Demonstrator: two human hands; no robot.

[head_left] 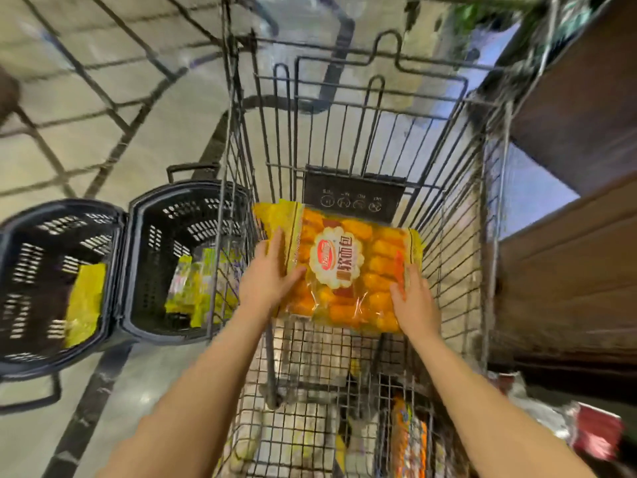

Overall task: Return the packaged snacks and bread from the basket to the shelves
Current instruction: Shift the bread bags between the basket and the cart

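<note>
Both hands hold one big bread pkg over the wire cart, roughly mid-cart, just below the dark placard on the far wall. Pkg is clear plastic w/ yellow ends, orange-gold rolls inside, round white label w/ red logo on top; it lies about flat, tilted a bit toward the cart's left side. Left hand is on the pkg's left edge, fingers straight and spread across the top, thumb under or behind, can't tell which. Right hand is at the near-right corner, fingers laid over the top, thumb side hidden; grip looks loose, flat-palmed on both. More pkgs sit lower in the cart near its close end, incl. an orange one, blurred. Left of the cart on the floor: two dark plastic baskets side by side; the nearer one has yellow-green pkgs, the far-left basket has a yellow pkg. Brown wood shelving along the cart's right side.
</note>
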